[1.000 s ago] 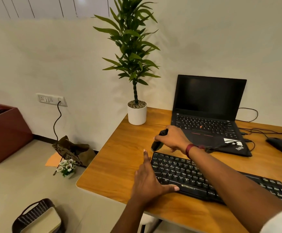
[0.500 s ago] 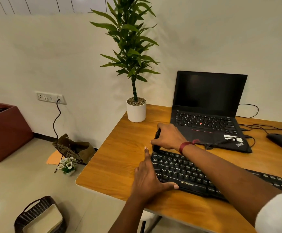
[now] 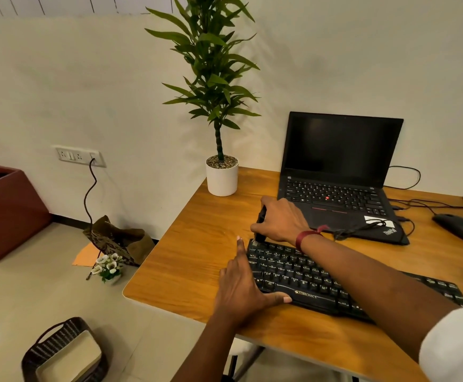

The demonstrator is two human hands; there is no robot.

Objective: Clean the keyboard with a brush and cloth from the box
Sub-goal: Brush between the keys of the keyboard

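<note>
Black keyboard (image 3: pixel 280 268), lying at the front of the wooden worktop (image 3: pixel 197 257), just in front of an open laptop (image 3: pixel 335 188); a potted plant (image 3: pixel 221 179) stands at the far left corner and a mouse (image 3: pixel 459 228) lies to the right. Right hand (image 3: pixel 280 221): fingers curled round a black brush (image 3: pixel 261 216), held nearly upright with its bristle end down on the keyboard's far left corner. Left hand (image 3: pixel 241 285): flat on the worktop, fingers straight along the keyboard's left end, thumb spread against its front edge, holding nothing.
</note>
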